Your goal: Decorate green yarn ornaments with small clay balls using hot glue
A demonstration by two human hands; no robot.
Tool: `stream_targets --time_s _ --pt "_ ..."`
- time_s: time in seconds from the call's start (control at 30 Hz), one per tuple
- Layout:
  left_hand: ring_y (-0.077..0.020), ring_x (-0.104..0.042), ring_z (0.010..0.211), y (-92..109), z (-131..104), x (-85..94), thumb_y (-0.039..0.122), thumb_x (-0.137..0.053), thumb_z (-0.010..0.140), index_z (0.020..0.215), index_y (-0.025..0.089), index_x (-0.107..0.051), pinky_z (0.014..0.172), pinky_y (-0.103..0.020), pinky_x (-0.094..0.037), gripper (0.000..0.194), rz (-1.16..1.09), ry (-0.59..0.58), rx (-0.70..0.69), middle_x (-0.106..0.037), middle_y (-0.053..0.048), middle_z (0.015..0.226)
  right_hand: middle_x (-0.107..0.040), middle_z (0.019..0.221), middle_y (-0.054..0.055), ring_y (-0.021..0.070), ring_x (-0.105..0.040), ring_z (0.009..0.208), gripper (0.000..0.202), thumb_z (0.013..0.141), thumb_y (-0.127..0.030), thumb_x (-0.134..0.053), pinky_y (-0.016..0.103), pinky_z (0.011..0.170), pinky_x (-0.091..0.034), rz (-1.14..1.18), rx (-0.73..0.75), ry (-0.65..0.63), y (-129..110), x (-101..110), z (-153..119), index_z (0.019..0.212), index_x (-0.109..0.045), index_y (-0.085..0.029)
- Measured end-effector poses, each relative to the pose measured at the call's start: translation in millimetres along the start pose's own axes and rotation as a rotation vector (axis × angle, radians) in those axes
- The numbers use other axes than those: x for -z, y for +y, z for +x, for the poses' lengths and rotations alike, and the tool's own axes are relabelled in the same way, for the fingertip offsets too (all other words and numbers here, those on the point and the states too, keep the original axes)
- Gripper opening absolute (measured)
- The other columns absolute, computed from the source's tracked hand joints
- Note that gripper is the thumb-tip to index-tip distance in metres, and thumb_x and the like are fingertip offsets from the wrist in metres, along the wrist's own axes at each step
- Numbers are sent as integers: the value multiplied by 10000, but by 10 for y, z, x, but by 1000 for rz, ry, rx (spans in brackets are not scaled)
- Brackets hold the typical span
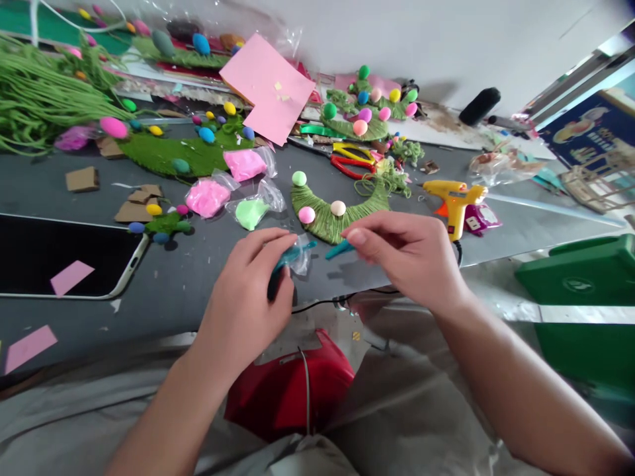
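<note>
My left hand (248,284) is closed around a small clear plastic bag (301,256) with teal clay-like material in it. Between the thumb and fingers of my right hand (414,254) is a thin piece of teal clay (338,250), apart from the bag. Just beyond both hands lies a crescent wrapped in green yarn (323,227), bearing a green, a pink and a cream ball. Bags of pink clay (207,197) and green clay (252,213) rest beyond my left hand.
A yellow glue gun (454,198) stands at the right, near red-and-yellow-handled scissors (352,162). A phone (64,254) lies at the left. Green yarn (44,99), a pink sheet (268,86) and decorated green pieces (169,153) crowd the back. A green bin (580,271) is at the right.
</note>
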State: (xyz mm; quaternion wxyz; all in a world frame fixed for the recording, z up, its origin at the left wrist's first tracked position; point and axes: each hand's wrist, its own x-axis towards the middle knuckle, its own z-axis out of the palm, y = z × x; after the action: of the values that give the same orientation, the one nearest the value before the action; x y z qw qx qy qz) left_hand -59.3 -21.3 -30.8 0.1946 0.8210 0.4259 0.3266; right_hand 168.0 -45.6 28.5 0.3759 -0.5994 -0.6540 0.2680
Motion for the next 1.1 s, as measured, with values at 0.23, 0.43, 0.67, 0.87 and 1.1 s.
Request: stream_targets --time_s 0.23,0.43,0.67,0.87,1.1 --pt "-306 -567 1403 215 15 105 100 -581 894 1382 248 -601 1211 -522 -472 510 -137 208 -35 -616 -92 1473 -796 990 35 174 -762 840 288 1020 -314 -663 316 794 -630 213 -59 -127 -52 -77 -34 1284 -744 -235" --pt "-279 -616 1358 356 102 109 151 -605 964 1344 246 -639 1137 -478 -570 393 -395 183 37 -648 -75 1445 -602 595 -32 85 -508 529 371 944 -516 -736 219 501 -427 180 -82 -166 -66 -126 -64 791 -707 -179" --pt "-252 -684 1299 465 184 42 219 -525 1048 1347 248 -672 1113 -454 -602 334 -805 123 201 -725 -40 1380 -279 528 -68 64 -222 541 551 940 -402 -726 257 489 -225 -85 90 -52 -51 -164 -78 536 -431 -170" --pt "-290 -722 1167 108 391 347 205 -633 966 1279 108 -721 1107 -488 -574 340 -148 277 208 -745 -124 1297 -517 602 -28 85 -394 569 378 996 -405 -654 239 532 -358 -155 59 -59 -13 -66 -66 699 -650 -171" --pt "-420 -615 1354 -322 434 248 278 -615 958 1388 67 -637 1155 -567 -497 479 228 44 135 -667 -227 1419 -739 1133 72 155 -701 805 465 1073 -332 -537 318 796 -584 -22 -11 -167 78 -23 -96 1528 -550 -239"
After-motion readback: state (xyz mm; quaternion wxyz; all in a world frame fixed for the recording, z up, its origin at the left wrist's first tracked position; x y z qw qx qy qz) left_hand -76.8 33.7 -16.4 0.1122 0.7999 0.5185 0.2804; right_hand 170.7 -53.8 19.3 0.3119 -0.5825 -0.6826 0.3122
